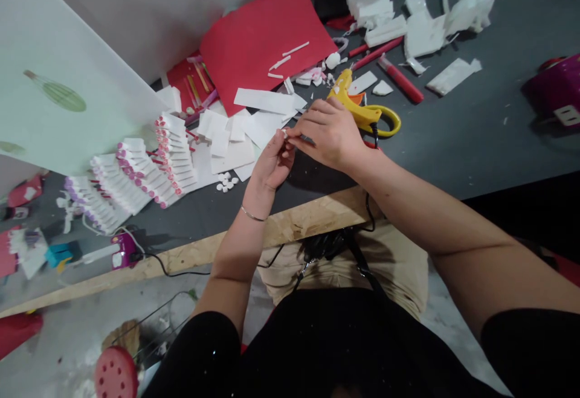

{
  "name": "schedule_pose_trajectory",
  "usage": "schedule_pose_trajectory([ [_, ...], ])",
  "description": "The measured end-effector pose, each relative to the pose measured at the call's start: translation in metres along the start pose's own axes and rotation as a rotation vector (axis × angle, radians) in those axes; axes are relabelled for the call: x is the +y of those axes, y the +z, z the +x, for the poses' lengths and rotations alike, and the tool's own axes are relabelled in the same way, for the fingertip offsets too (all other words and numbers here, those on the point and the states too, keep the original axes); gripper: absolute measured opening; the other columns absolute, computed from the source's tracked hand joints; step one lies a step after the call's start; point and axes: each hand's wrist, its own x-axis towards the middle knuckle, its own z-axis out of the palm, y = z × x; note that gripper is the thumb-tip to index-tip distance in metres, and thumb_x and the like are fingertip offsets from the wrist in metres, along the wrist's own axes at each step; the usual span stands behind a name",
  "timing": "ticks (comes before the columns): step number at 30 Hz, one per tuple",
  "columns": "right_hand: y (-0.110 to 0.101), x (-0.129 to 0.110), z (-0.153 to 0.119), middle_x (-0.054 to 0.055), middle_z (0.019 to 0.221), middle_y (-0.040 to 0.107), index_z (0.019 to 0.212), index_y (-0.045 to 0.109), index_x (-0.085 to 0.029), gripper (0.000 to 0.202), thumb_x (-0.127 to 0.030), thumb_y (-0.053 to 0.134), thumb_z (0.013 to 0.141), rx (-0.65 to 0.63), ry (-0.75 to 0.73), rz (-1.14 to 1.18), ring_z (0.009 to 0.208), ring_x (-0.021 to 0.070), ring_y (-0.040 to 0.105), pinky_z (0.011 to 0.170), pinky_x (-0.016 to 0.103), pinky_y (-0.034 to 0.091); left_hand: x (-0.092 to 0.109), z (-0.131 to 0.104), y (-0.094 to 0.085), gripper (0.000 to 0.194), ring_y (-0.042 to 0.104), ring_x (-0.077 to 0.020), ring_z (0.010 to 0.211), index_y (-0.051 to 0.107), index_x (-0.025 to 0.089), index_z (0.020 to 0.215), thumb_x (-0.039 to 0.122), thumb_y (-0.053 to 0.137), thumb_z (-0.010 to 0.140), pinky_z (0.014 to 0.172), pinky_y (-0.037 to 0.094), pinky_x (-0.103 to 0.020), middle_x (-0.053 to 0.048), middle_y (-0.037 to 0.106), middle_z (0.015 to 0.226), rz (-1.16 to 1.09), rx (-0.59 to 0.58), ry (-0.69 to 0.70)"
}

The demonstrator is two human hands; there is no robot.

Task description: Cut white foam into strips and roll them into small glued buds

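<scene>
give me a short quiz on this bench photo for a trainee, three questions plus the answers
1. Which wrist wears the bracelet? A) left, B) right, C) both
2. True or false: in the picture, the yellow tool lies to the left of the large red sheet.
3. Fill in the blank: the fingertips of the left hand and the right hand meet at a small piece whose colour is ____.

Key:
1. A
2. False; it lies to the right.
3. white
</scene>
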Motion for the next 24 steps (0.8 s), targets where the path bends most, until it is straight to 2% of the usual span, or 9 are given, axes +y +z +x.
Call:
schedule_pose_trajectory([
  [3, 0.0, -0.003, 0.0, 0.009, 0.11, 0.078, 0.1, 0.077, -0.028, 0.026, -0.044, 0.057, 0.108, -0.011, 0.057, 0.003, 0.118, 0.035, 0.064, 0.102, 0.054, 0.048, -0.004, -0.002, 0.001, 0.039, 0.051, 0.0016, 0.052, 0.064, 0.014, 0.081, 0.019, 0.046, 0.115, 0.046, 0.038, -0.007, 0.005, 0.057, 0.068, -0.02, -0.048, -0.006],
  [7, 0.001, 0.0, 0.0, 0.01, 0.106, 0.077, 0.1, 0.077, -0.026, 0.031, -0.043, 0.054, 0.109, 0.008, 0.052, -0.003, 0.116, 0.0356, 0.064, 0.102, 0.055, 0.048, -0.007, -0.004, 0.003, 0.043, 0.047, 0.0003, 0.05, 0.063, 0.015, 0.079, 0.024, 0.043, 0.116, 0.044, 0.034, -0.009, 0.005, 0.053, 0.065, 0.006, -0.078, -0.029],
  [12, -0.002, 0.011, 0.001, 0.009, 0.104, 0.077, 0.103, 0.079, -0.028, 0.024, -0.039, 0.058, 0.106, 0.067, 0.029, 0.064, 0.109, 0.0346, 0.065, 0.1, 0.056, 0.048, 0.002, -0.006, 0.0, 0.046, 0.054, -0.0032, 0.051, 0.064, 0.016, 0.073, 0.038, 0.056, 0.112, 0.045, 0.04, -0.014, 0.002, 0.06, 0.067, 0.148, -0.081, 0.008],
  [15, -0.003, 0.013, 0.001, 0.01, 0.104, 0.078, 0.103, 0.08, -0.029, 0.024, -0.038, 0.058, 0.106, 0.048, 0.007, 0.102, 0.109, 0.0348, 0.065, 0.098, 0.056, 0.048, 0.008, -0.007, -0.006, 0.044, 0.056, -0.004, 0.05, 0.065, 0.016, 0.068, 0.031, 0.062, 0.109, 0.044, 0.037, -0.015, 0.002, 0.061, 0.064, 0.307, -0.129, 0.107],
  [18, -0.003, 0.014, 0.001, 0.011, 0.107, 0.079, 0.104, 0.08, -0.029, 0.025, -0.04, 0.058, 0.106, -0.005, 0.001, 0.112, 0.111, 0.0357, 0.064, 0.097, 0.056, 0.049, 0.008, -0.005, -0.013, 0.038, 0.051, -0.002, 0.047, 0.064, 0.015, 0.066, 0.021, 0.072, 0.102, 0.043, 0.032, -0.012, 0.004, 0.057, 0.058, 0.444, -0.181, 0.166],
  [21, -0.002, 0.015, 0.0, 0.012, 0.11, 0.078, 0.107, 0.08, -0.029, 0.024, -0.042, 0.06, 0.105, -0.037, 0.0, 0.097, 0.113, 0.0362, 0.064, 0.099, 0.057, 0.049, 0.004, -0.003, -0.015, 0.038, 0.047, 0.0003, 0.046, 0.061, 0.015, 0.064, 0.022, 0.082, 0.095, 0.043, 0.028, -0.01, 0.007, 0.054, 0.054, 0.468, -0.148, 0.209],
  [24, -0.001, 0.017, 0.0, 0.012, 0.11, 0.077, 0.108, 0.08, -0.027, 0.023, -0.042, 0.063, 0.105, -0.036, -0.005, 0.085, 0.115, 0.0358, 0.064, 0.1, 0.056, 0.05, -0.002, -0.001, -0.013, 0.042, 0.044, 0.0007, 0.044, 0.056, 0.016, 0.063, 0.022, 0.08, 0.096, 0.043, 0.028, -0.01, 0.008, 0.052, 0.054, 0.428, -0.115, 0.217],
])
